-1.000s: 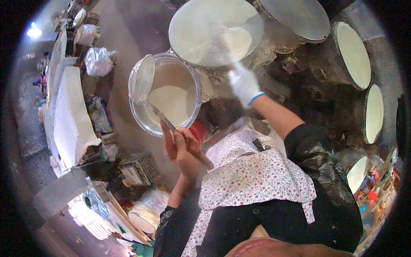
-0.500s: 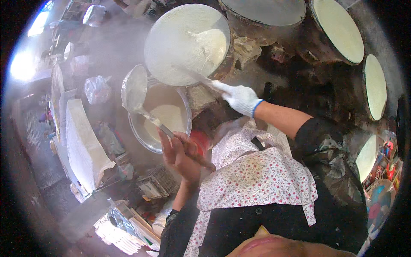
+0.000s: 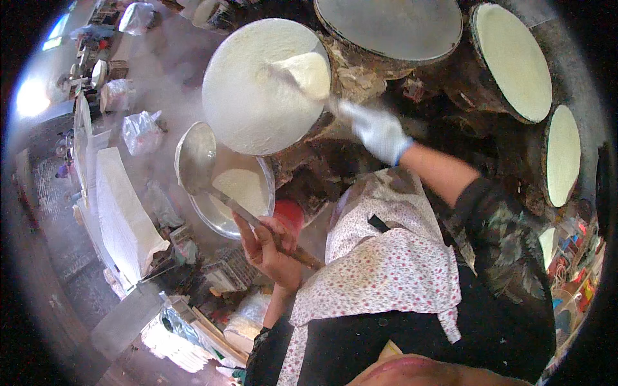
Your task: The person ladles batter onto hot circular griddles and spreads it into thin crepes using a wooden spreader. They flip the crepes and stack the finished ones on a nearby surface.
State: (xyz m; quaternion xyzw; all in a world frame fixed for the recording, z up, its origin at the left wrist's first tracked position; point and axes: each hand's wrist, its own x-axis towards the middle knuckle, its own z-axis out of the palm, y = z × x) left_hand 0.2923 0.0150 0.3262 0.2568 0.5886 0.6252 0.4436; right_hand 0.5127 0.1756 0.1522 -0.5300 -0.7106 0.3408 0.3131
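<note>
My bare left hand (image 3: 267, 251) is closed round the long handle of a ladle (image 3: 196, 154). Its bowl, coated with pale batter, hangs over the left rim of a metal basin (image 3: 222, 226) with batter (image 3: 241, 188) inside. On my right hand (image 3: 378, 134) is a white knit glove; blurred by motion, it grips a thin flat scraper (image 3: 286, 78). The scraper's blade is smeared over a round griddle (image 3: 254, 83) covered with a pale layer. A brighter, smoother patch of batter (image 3: 309, 72) lies beside the blade, at the griddle's right side.
Another griddle (image 3: 393, 26), grey on top, stands at the far side. Further pale-covered griddles (image 3: 514, 63) curve down the right. A red container (image 3: 290, 217) sits beside the basin. A long white stack of sheets (image 3: 125, 215) lies at left. Steam drifts over the left side.
My right hand has moved right with the scraper, whose blade is now by the bright batter patch. The ladle's bowl appears slightly lower and further left, and the whole view has shifted somewhat.
</note>
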